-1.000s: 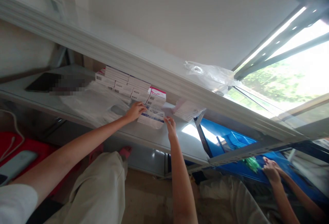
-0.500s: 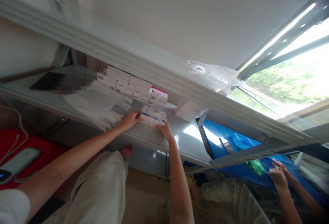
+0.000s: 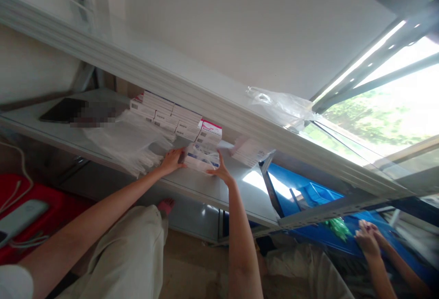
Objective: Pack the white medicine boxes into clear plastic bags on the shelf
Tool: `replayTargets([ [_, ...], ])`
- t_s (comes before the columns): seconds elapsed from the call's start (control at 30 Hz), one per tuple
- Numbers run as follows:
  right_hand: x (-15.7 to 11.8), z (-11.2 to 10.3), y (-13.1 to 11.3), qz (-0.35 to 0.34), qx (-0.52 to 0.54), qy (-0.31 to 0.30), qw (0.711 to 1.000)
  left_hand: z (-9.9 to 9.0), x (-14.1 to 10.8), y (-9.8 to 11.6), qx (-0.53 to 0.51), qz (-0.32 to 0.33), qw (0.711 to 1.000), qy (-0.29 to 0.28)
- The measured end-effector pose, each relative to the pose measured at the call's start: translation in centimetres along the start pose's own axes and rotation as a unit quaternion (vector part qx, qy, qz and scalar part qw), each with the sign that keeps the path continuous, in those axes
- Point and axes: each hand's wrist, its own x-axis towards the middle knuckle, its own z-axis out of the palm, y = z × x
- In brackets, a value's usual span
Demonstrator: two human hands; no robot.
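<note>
A small white box with a blue band [image 3: 201,155], covered in clear plastic, is at the front of the grey shelf [image 3: 219,189]. My left hand [image 3: 174,161] holds the box at its left end, the fingers pressed against its side. At the other end my right hand [image 3: 222,170] grips it, thumb and fingers spread around the corner. Just behind stand rows of stacked white boxes [image 3: 164,118], one showing a pink top [image 3: 211,127]. A pile of clear plastic bags [image 3: 128,141] lies left of my left hand.
An upper shelf edge [image 3: 192,93] runs low over the boxes. A clear bag [image 3: 281,104] hangs over it. More packed boxes [image 3: 250,149] lie to the right. A co-worker's hands [image 3: 367,235] are over a blue table. A red stool [image 3: 51,194] stands at left.
The box between my hands has shifted slightly left and down in view. My left hand's fingers lie flatter along its end, and my right thumb and fingers look more spread.
</note>
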Motion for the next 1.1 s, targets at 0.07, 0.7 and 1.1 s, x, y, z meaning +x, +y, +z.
replayTargets([
  [0.07, -0.1, 0.1, 0.0, -0.007, 0.005, 0.0, 1.0, -0.2, 0.5, -0.2, -0.024, 0.007, 0.999, -0.028],
  [0.7, -4.2, 3.0, -5.7, -0.11, -0.503, 0.174, 0.839, -3.4, 5.4, 3.8, 0.027, 0.246, 0.967, 0.058],
  [1.1, -2.3, 1.2, -4.3, -0.052, -0.191, 0.249, 0.948, -3.6, 5.9, 2.6, -0.123, 0.251, 0.96, 0.011],
])
